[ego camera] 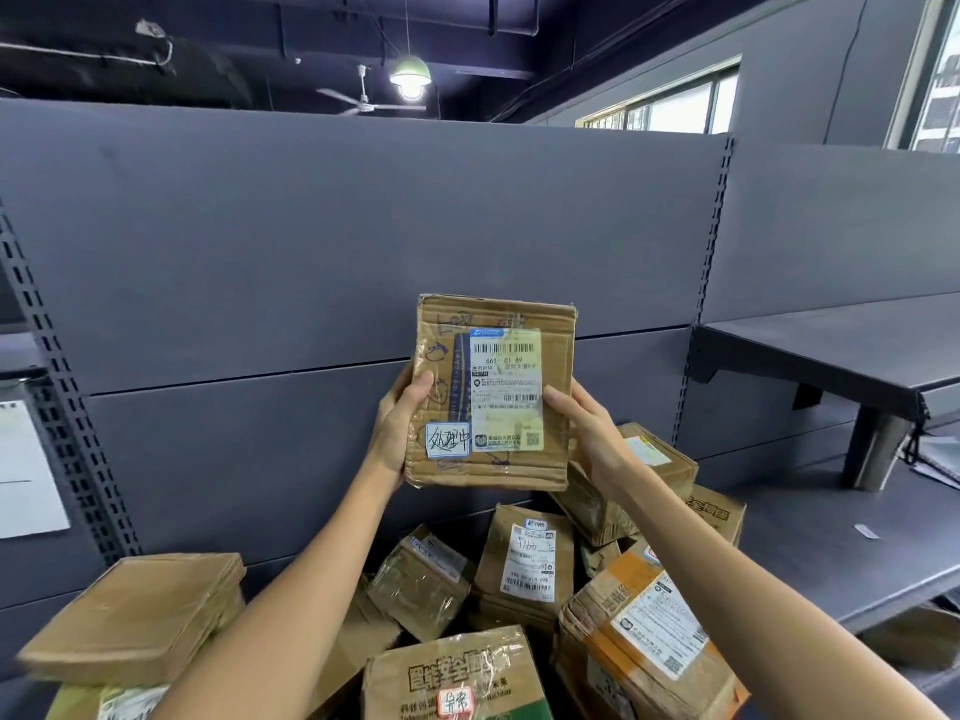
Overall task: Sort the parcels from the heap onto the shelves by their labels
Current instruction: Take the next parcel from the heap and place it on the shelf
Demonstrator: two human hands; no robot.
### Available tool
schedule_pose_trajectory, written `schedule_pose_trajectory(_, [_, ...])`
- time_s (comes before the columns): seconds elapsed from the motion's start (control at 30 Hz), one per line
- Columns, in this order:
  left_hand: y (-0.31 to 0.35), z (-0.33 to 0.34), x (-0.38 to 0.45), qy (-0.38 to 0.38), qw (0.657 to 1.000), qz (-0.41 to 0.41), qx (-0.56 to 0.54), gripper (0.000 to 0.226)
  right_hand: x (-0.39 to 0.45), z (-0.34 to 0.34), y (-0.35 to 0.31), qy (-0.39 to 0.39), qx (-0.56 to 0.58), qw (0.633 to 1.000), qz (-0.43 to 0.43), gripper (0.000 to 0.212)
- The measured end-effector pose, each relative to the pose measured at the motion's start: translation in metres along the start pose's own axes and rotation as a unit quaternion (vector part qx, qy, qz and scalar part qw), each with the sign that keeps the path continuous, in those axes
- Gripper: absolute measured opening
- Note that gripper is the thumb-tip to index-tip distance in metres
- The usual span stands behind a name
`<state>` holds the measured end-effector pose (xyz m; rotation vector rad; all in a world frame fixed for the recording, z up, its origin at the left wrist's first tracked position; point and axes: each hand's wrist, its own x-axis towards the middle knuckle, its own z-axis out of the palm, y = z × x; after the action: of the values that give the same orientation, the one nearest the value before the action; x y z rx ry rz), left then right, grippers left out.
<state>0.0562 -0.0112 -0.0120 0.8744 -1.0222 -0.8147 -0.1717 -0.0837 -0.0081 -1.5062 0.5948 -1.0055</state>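
I hold a flat brown cardboard parcel [493, 392] up at chest height, its face toward me. It carries a white shipping label and a small handwritten sticker at its lower left. My left hand [400, 423] grips its left edge with the thumb on the front. My right hand [587, 433] grips the right edge the same way. Below lies the heap of parcels [524, 563], several taped cardboard boxes with labels, some with handwritten stickers.
A grey metal shelving back panel [311, 252] rises behind the heap. To the right, a grey shelf board [841, 350] sticks out at mid height above a lower shelf [810, 532]. A slotted upright [57, 387] and a white sheet [26, 470] stand at the left.
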Motion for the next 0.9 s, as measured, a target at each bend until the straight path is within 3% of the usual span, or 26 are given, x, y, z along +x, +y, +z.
schedule_pose_trajectory(0.23, [0.002,-0.008,-0.005,0.008,1.000,-0.003,0.001,0.091,-0.001,0.009,0.004,-0.002,0.002,1.000,-0.003,0.036])
schedule_pose_trajectory(0.43, [0.029,-0.052,-0.041,0.089,0.995,0.019,0.046,0.070,0.011,0.058,0.003,-0.072,0.025,0.997,0.004,0.035])
schedule_pose_trajectory(0.7, [0.102,-0.166,-0.166,0.290,0.949,0.066,0.104,0.074,-0.001,0.228,0.011,-0.258,0.076,0.963,0.015,0.035])
schedule_pose_trajectory(0.9, [0.172,-0.256,-0.287,0.390,0.910,0.086,0.113,0.076,-0.054,0.378,0.008,-0.372,0.090,0.924,0.018,0.040])
